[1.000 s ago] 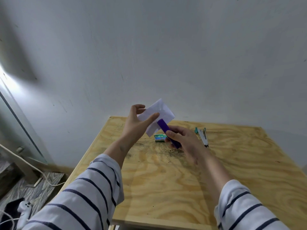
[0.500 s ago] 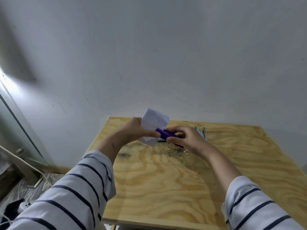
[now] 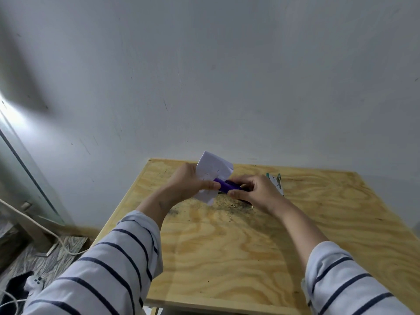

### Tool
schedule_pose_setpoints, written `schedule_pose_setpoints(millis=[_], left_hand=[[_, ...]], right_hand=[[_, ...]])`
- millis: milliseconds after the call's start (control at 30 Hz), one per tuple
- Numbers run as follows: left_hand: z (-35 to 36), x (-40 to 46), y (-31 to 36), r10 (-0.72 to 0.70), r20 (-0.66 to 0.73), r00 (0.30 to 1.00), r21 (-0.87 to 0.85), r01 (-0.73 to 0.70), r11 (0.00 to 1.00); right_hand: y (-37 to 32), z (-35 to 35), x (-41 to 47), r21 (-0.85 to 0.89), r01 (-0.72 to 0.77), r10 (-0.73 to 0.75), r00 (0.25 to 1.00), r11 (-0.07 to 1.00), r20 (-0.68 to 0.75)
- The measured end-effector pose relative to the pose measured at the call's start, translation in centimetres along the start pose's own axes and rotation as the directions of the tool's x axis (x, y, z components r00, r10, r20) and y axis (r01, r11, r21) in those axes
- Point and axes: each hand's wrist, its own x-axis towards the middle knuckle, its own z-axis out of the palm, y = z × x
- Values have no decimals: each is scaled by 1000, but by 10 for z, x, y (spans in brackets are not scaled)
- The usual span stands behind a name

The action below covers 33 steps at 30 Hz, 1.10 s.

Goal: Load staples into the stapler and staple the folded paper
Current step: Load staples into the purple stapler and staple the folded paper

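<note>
- Left hand (image 3: 184, 185) pinches the folded paper (image 3: 213, 172), held above the desk (image 3: 227, 258) near its far edge; it is light and floppy, so grip beside the stapling spot.
- Right hand (image 3: 254, 192) grips the purple stapler (image 3: 225, 185), rigid, its nose over the paper's edge.

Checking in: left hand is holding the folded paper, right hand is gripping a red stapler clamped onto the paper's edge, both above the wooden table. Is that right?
Nearly. The head view shows the stapler is purple, not red. The rest holds: the left hand holds the folded paper, the right hand grips the stapler at the paper's edge, above the wooden table.
</note>
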Motion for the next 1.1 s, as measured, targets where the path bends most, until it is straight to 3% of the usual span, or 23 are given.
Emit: schedule_pose_setpoints(millis=[200, 433, 700, 900, 1000, 1100], left_hand=[[2, 2, 0, 25, -36, 999, 7, -24, 1000], [0, 1, 4, 58, -85, 995, 48, -54, 997], [7, 0, -2, 61, -77, 995, 3, -61, 998], [2, 7, -1, 63, -48, 997, -81, -66, 995], [-2, 10, -9, 31, -145, 989, -121, -49, 991], [-2, 9, -16, 4, -199, 980, -145, -33, 989]], right_hand=[[-12, 7, 2, -235, 109, -96, 993, 966, 69], [-18, 7, 4, -238, 100, -112, 993, 966, -37], [-12, 5, 5, -258, 86, -96, 995, 962, -27], [-4, 6, 9, -187, 58, -75, 994, 981, -86], [2, 4, 12, -34, -41, 36, 992, 999, -121], [3, 3, 11, 4, -76, 76, 983, 997, -165]])
